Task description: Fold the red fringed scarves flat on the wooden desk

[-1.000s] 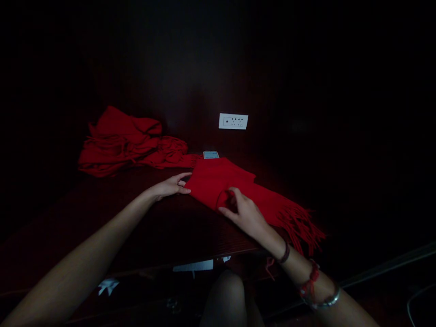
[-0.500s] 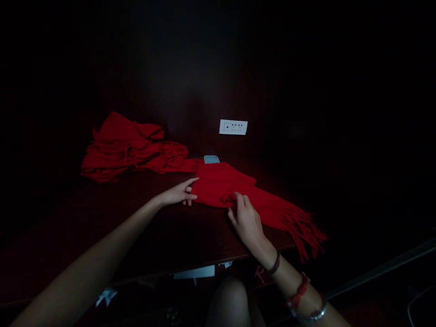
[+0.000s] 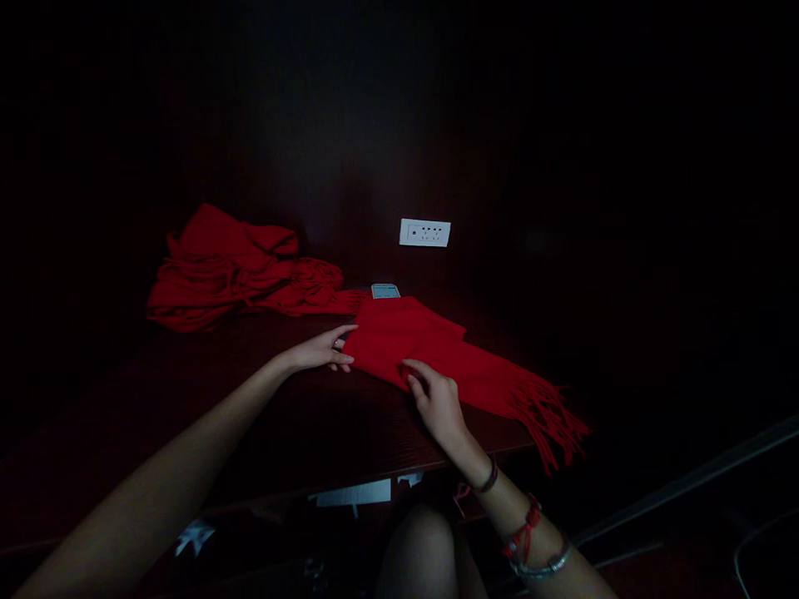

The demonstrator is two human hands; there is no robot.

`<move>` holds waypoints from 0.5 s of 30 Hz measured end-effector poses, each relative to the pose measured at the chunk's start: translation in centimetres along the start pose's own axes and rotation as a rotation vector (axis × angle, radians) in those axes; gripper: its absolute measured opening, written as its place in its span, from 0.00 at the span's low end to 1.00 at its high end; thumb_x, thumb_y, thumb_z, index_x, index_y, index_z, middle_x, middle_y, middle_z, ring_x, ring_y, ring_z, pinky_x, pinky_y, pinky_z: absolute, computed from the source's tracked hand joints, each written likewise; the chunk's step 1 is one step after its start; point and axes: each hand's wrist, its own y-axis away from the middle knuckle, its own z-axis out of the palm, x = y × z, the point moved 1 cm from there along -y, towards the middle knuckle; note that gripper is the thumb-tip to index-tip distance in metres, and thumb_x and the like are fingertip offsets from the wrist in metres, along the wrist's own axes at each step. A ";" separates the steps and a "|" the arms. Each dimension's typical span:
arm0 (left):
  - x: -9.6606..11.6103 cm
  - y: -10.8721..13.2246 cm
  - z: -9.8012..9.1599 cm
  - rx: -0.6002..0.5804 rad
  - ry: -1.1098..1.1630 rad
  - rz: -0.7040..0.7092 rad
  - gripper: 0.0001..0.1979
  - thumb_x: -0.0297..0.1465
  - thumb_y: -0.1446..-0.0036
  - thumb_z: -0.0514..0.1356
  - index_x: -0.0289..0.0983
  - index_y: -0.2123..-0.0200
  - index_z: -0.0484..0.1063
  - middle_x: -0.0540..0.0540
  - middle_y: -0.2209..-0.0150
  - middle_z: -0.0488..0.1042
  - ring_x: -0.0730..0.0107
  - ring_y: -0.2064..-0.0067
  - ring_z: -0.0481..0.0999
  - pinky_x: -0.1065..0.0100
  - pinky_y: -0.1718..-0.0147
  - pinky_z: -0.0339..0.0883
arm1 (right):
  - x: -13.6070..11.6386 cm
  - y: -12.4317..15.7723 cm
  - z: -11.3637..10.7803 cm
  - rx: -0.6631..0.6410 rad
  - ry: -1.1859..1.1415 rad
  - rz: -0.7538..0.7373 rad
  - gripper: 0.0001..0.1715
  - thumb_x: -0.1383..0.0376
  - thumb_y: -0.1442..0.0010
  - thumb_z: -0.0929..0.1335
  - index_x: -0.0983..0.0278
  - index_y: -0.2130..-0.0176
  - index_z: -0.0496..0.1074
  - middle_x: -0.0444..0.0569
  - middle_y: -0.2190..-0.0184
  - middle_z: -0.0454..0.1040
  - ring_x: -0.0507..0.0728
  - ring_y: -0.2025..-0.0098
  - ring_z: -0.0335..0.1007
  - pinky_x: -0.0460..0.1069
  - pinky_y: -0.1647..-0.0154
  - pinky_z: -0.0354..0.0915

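Note:
A folded red scarf [image 3: 430, 341] lies on the dark wooden tabletop, its fringe spread toward the right. My left hand [image 3: 321, 349] is at the scarf's left edge, which lies between its loosely parted digits; some fingertips are hidden at the cloth. My right hand [image 3: 437, 403] bends over the near edge of the scarf, thumb and forefinger closed on the fabric. A second red scarf or bundle of red fabric [image 3: 230, 266] lies in a loose heap at the back left, with tangled fringe.
A phone [image 3: 385, 290] with a lit screen rests behind the folded scarf. On the back wall is a white socket panel [image 3: 425, 233]. Papers [image 3: 354, 493] show below the tabletop's front edge [image 3: 300, 492], near my knee [image 3: 417, 549]. The surroundings are very dark.
My right hand has moved a little left along the scarf's near edge, and the bunched cloth there now looks flatter. My left hand has stayed at the left edge.

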 end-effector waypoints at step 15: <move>0.3 0.6 -2.4 0.291 -0.548 0.029 0.29 0.45 0.52 0.50 0.35 0.49 0.57 0.47 0.69 0.70 0.69 0.69 0.67 0.72 0.69 0.58 | 2.3 -0.4 -5.6 -0.213 0.222 -0.020 0.22 0.63 0.46 0.59 0.66 0.51 0.60 0.51 0.66 0.69 0.54 0.64 0.64 0.48 0.62 0.59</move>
